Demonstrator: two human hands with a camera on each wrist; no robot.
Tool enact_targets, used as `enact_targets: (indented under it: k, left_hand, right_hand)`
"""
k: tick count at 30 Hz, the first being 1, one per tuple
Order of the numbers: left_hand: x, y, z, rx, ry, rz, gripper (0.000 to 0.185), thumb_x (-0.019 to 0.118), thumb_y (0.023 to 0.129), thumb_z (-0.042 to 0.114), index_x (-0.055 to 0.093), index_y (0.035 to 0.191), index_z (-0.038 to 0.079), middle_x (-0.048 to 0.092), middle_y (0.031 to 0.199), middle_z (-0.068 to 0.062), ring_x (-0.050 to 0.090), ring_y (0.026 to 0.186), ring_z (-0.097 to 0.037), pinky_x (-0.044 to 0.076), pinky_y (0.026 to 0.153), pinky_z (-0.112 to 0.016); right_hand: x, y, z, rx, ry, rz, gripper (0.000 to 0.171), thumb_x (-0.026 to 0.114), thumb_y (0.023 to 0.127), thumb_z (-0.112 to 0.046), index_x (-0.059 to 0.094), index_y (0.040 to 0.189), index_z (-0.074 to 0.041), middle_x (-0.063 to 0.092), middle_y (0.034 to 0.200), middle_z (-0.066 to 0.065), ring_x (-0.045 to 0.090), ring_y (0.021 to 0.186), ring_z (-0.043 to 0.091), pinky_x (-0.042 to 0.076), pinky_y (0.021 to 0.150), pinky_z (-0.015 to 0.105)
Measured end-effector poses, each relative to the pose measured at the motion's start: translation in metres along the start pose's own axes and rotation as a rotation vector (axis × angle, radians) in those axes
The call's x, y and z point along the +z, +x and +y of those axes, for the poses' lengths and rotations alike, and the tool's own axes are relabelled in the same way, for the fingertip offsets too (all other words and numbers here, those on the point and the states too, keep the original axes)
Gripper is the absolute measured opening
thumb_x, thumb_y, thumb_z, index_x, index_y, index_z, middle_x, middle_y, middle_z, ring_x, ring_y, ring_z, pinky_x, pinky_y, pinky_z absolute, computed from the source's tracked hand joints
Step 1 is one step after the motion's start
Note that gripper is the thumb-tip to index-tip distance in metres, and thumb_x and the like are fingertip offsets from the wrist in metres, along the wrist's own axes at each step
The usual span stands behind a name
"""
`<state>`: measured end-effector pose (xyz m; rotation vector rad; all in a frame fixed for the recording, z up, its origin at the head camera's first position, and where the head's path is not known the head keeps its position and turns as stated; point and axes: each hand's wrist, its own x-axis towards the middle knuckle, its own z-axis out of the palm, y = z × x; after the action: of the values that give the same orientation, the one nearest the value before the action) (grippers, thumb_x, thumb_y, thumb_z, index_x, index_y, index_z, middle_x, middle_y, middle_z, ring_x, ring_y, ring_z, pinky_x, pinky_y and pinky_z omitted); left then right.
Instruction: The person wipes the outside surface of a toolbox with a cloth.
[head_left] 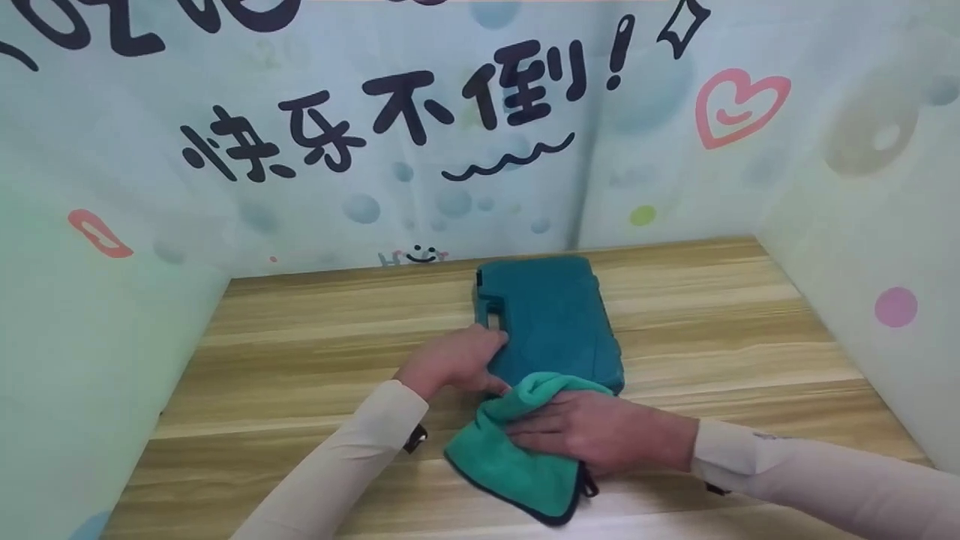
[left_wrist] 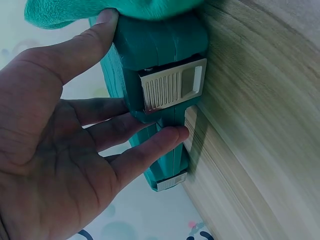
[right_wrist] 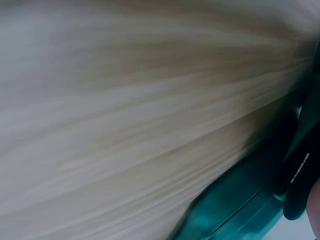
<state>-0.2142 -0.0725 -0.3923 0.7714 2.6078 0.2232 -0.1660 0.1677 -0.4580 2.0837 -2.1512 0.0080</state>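
My left hand [head_left: 454, 362] steadies the teal plastic case [head_left: 551, 319] with its fingers [left_wrist: 150, 147] spread and nearly straight along the case's long left side, the thumb pressed against the near corner; nothing is pinched, the hand simply braces the case. My right hand [head_left: 600, 433] lies flat, palm down, on a green microfibre cloth [head_left: 517, 450], its fingers straight and pressing the fabric where it bunches up over the case's near end. The case lies closed and flat on the wooden table [head_left: 300, 352], near the middle of the tabletop and toward the back wall, its long axis running away from me. From the left wrist view I see a silver ribbed latch [left_wrist: 172, 87] on the case's edge, shut flat, with a second latch [left_wrist: 170, 182] further along the same edge, just past my fingertips; the cloth shows at the top of that view, touching the corner by my thumb. The cloth's dark-trimmed lower edge spreads onto the table toward me. The right wrist view is blurred: I make out streaked wood grain and a teal surface at the lower right, but cannot tell case from cloth there. A printed backdrop [head_left: 480, 112] with black lettering, bubbles and a pink heart [head_left: 739, 105] encloses the table on three sides.
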Motion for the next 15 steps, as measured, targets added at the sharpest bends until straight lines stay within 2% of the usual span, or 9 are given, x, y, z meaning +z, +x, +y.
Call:
enact_targets:
  k: [4,7,10,15]
  left_hand:
    - [0.0,-0.001,0.001,0.009,-0.03,0.006,0.052,0.072,0.097,0.033,0.056,0.138,0.005,0.064,0.124,-0.013,0.061,0.105,-0.024,0.051,0.097,-0.044]
    - [0.0,-0.002,0.0,0.002,-0.043,0.003,0.053,0.072,0.097,0.031,0.055,0.141,0.005,0.063,0.128,-0.013,0.06,0.108,-0.025,0.05,0.098,-0.045]
    - [0.0,-0.001,-0.002,-0.008,-0.045,0.003,0.057,0.073,0.096,0.031,0.054,0.143,0.005,0.062,0.129,-0.013,0.06,0.11,-0.025,0.05,0.098,-0.045]
    - [0.001,0.001,-0.004,0.023,-0.027,0.002,0.054,0.073,0.097,0.03,0.055,0.141,0.004,0.063,0.127,-0.014,0.06,0.109,-0.024,0.05,0.098,-0.042]
  right_hand:
    - [0.003,0.02,-0.003,-0.013,-0.035,0.002,0.05,0.058,0.105,-0.027,0.049,0.15,-0.007,0.05,0.151,0.005,0.04,0.141,0.014,0.02,0.118,0.032]
    - [0.005,0.027,-0.004,-0.004,-0.043,0.001,0.055,0.062,0.102,-0.03,0.049,0.15,-0.007,0.05,0.151,0.005,0.04,0.141,0.014,0.018,0.118,0.031]
    - [0.006,0.03,-0.005,0.003,-0.045,-0.002,0.059,0.066,0.099,-0.034,0.05,0.15,-0.007,0.049,0.152,0.005,0.041,0.141,0.014,0.019,0.118,0.031]
    - [0.008,0.028,-0.004,-0.005,-0.058,0.012,0.05,0.06,0.104,-0.025,0.05,0.15,-0.008,0.051,0.15,0.004,0.04,0.14,0.013,0.023,0.117,0.03]
